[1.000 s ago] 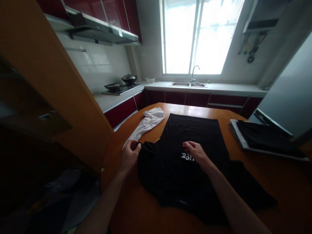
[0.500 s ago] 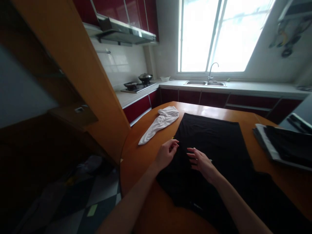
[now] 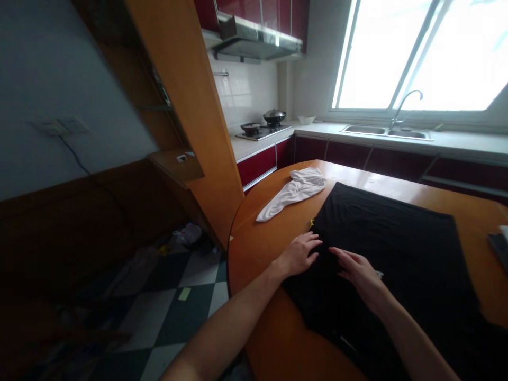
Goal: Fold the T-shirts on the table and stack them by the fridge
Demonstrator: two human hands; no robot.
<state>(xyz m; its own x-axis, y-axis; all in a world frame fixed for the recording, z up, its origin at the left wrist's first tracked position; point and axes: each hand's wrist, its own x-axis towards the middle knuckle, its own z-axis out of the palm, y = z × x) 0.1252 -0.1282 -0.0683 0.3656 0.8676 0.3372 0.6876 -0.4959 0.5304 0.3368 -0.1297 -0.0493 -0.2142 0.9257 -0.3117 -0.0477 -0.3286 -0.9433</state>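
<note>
A black garment (image 3: pixel 400 238) is spread across the wooden table in front of me. My left hand (image 3: pixel 300 255) rests at its left edge, fingers loosely stretched over the dark cloth. Close by on the right, my right hand (image 3: pixel 359 269) touches the garment with slightly bent fingers, somewhat apart. Neither hand visibly grips anything, though the dark fabric makes contact at the fingertips hard to see. A small yellow piece (image 3: pixel 311 224) shows at the garment's edge just beyond my left hand. A small white bit (image 3: pixel 380 274) peeks out beside my right hand.
A crumpled white cloth (image 3: pixel 296 191) lies on the table (image 3: pixel 273 238) at the far left. Part of a folded stack (image 3: pixel 498 246) shows at the right edge. Behind are a counter with a sink (image 3: pixel 365 130) and a stove with a lidded wok (image 3: pixel 274 116).
The view has turned left, so the room appears shifted right. My left hand's curled fingers have stretched out over the cloth. My right hand's spread fingers have drawn closer together.
</note>
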